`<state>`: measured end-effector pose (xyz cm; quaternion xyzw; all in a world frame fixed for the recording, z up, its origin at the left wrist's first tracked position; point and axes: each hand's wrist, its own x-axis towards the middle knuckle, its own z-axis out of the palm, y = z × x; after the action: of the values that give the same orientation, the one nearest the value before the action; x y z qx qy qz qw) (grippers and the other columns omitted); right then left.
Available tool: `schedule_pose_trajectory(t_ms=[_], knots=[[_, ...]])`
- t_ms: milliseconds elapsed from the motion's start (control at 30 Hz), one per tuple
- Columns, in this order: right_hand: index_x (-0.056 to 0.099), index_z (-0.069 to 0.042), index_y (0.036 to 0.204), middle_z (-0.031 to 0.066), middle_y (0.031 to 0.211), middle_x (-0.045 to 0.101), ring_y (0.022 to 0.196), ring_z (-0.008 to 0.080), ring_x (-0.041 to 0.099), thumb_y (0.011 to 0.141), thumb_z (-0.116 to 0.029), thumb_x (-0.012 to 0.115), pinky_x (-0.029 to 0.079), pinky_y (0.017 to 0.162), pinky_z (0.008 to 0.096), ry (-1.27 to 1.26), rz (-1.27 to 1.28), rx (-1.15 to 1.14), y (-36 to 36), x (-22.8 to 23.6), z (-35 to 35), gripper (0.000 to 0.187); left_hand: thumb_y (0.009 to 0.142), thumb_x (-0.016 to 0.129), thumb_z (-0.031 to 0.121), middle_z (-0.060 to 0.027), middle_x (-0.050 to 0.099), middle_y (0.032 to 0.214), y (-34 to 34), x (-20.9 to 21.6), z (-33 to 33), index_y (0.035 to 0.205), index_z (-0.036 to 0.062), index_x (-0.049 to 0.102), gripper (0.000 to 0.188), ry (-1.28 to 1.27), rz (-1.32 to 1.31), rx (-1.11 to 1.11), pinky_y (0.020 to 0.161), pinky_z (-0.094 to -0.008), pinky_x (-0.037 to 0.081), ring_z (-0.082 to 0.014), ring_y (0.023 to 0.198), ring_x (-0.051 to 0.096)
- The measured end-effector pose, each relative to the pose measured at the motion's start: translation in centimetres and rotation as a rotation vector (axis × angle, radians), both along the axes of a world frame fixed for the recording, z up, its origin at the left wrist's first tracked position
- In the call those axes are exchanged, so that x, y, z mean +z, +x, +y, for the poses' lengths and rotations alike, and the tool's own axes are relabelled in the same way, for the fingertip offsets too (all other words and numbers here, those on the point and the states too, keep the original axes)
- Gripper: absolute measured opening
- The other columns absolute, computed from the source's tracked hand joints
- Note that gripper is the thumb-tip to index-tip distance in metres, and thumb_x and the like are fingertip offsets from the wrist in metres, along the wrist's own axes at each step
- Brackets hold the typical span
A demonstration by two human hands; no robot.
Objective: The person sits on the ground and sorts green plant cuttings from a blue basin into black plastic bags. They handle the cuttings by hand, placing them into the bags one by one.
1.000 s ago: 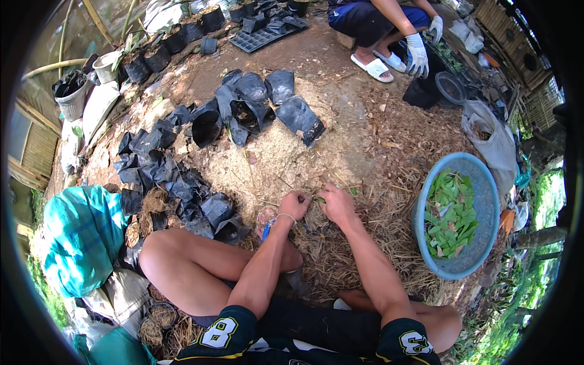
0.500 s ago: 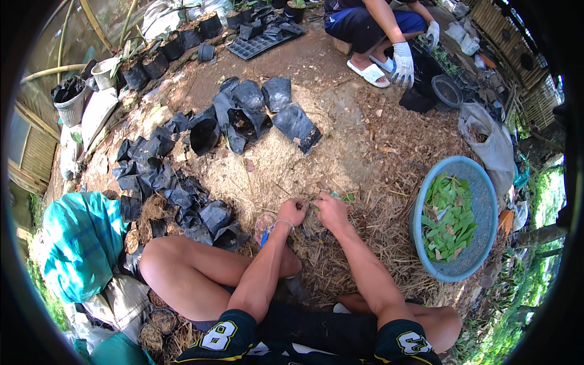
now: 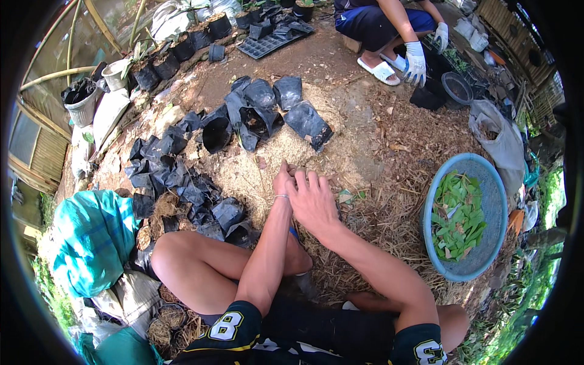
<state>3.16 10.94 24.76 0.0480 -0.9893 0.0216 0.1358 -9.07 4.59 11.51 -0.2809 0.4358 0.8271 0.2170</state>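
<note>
Just right of the black plastic bags [image 3: 229, 213], the left hand [image 3: 282, 184] is over the pale shavings [image 3: 243, 177], its grip too covered to tell. The right hand [image 3: 313, 204] has just swung from beside it to across it, fingers spread, so the close fingerwork above the straw [image 3: 386, 225] seems paused; farther right, leaves [image 3: 456, 225] lie in the blue basin [image 3: 493, 210].

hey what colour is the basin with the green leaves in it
The basin is blue, seen best in the head view.
</note>
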Motion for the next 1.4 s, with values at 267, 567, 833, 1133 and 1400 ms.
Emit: schedule_pose_trajectory(t_ms=[267,567,833,1133,1400], knots=[[0.062,-0.004,0.110,0.0069,0.081,0.061,0.055,0.0265,0.058,0.097,-0.023,0.060,0.046,0.055,0.0294,-0.012,0.265,-0.142,-1.9,3.6,-0.8,0.023,0.108,0.052,0.037,0.0062,0.030,0.057,-0.6,3.8,-1.3,0.074,0.0181,0.044,0.039,0.073,0.044,0.148,0.040,-0.0288,0.020,-0.0089,0.045,0.023],[0.075,0.001,0.083,0.0238,0.091,0.076,0.085,0.0360,0.076,0.095,-0.021,0.060,0.059,0.069,0.0511,0.054,-0.305,-0.394,1.4,7.8,-2.9,0.029,0.109,0.049,0.039,0.0068,0.025,0.055,0.0,3.9,-1.3,0.072,0.0206,0.040,0.042,0.345,0.017,0.071,0.036,-0.0289,0.014,-0.0095,0.042,0.020],[0.072,0.009,0.092,0.0298,0.090,0.072,0.086,0.0433,0.072,0.101,-0.023,0.050,0.056,0.080,0.0505,-0.552,-0.802,0.256,0.8,6.4,-0.3,0.040,0.107,0.053,0.032,0.0064,0.024,0.056,0.8,4.2,-1.1,0.071,0.0199,0.040,0.040,0.354,-0.058,0.095,0.037,-0.0286,0.014,-0.0096,0.044,0.019],[0.068,0.000,0.119,0.0224,0.108,0.073,0.103,0.0386,0.072,0.095,-0.020,0.068,0.058,0.090,0.0489,-0.288,-0.587,-0.284,-0.2,-0.1,6.9,0.031,0.107,0.051,0.037,0.0051,0.036,0.057,1.5,1.5,-1.0,0.075,0.0169,0.048,0.039,0.105,0.021,-0.050,0.038,-0.0280,0.019,-0.0087,0.044,0.028],[0.066,-0.015,0.125,0.0101,0.112,0.068,0.101,0.0353,0.070,0.087,-0.021,0.078,0.058,0.084,0.0470,-0.252,-0.379,-0.044,3.3,-8.8,9.9,0.040,0.088,0.078,0.031,-0.0068,0.071,0.085,5.2,-5.8,-0.9,0.102,0.0028,0.070,0.033,-0.859,0.586,-0.876,0.067,-0.0344,0.054,-0.0206,0.072,0.067]])
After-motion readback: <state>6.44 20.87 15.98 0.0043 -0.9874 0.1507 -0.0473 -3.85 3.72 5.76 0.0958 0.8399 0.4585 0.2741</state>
